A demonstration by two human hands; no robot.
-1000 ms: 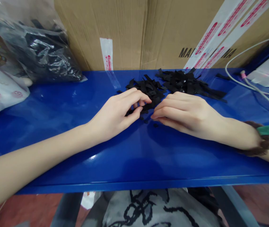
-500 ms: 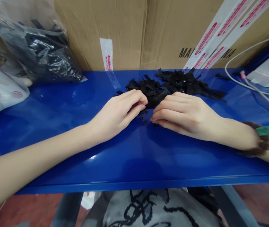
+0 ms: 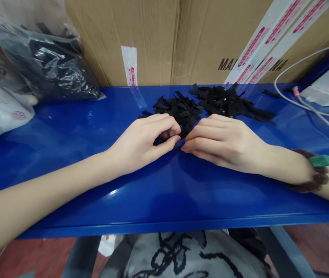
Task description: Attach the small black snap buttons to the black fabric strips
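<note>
Two loose heaps of short black fabric strips lie on the blue table, a left heap (image 3: 177,108) and a right heap (image 3: 225,101); a few strips on the right carry small white marks. My left hand (image 3: 149,139) is at the near side of the left heap, thumb and forefinger closed at the end of a black strip (image 3: 185,129). Close by on the right, my right hand (image 3: 222,143) has its fingers bunched in a pinch, and what they hold is hidden. Small dark bits between the hands are mostly covered.
Behind the heaps stands a large cardboard box (image 3: 149,34) with printed tape. A clear bag of black pieces (image 3: 57,65) sits at the back left, beside a white plastic bag (image 3: 2,104). White cables (image 3: 280,73) and a white device (image 3: 326,88) occupy the right end.
Both hands have drawn slightly closer together, the right moving a little left. My left fingers have shifted over the small dark bits, which now show less.
</note>
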